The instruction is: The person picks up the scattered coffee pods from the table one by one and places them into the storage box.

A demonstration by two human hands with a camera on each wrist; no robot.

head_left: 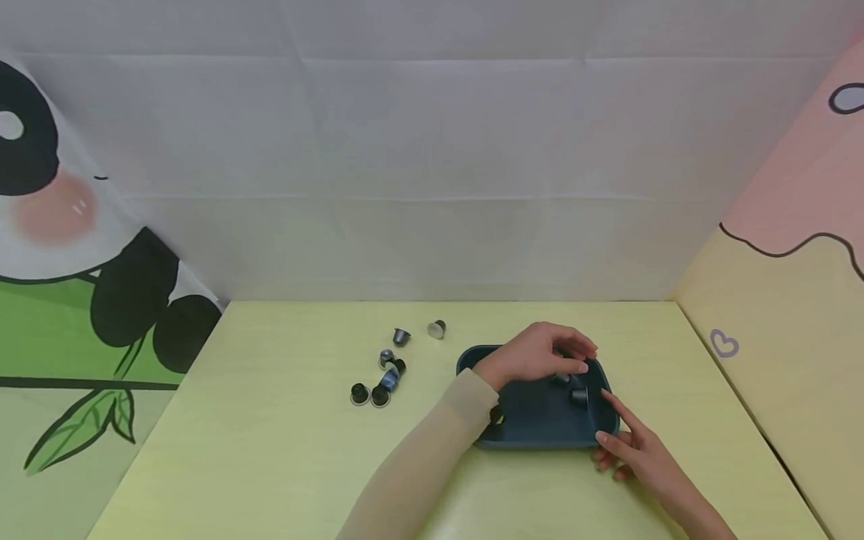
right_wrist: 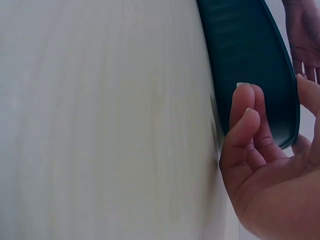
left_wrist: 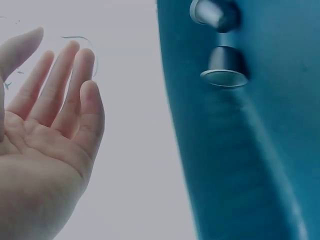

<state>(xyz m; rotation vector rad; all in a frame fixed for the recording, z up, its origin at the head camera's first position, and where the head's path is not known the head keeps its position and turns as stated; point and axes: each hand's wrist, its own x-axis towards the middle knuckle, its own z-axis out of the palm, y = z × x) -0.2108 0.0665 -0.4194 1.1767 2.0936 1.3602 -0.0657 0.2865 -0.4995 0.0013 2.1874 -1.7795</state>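
Tray (head_left: 540, 427), dark blue and shallow with rounded corners, lay flat on the pale yellow table (head_left: 270, 450), its longer axis running side to side and its short ends facing left and right. Dark, silver-rimmed capsules (head_left: 579, 395) sat inside the tray, while more loose pods (head_left: 390, 379) were scattered to its left. My left hand (head_left: 536, 356) hung above the tray, empty, fingers relaxed; my right hand (head_left: 637, 450) rested thumb and forefinger, spread apart, against its right rim.
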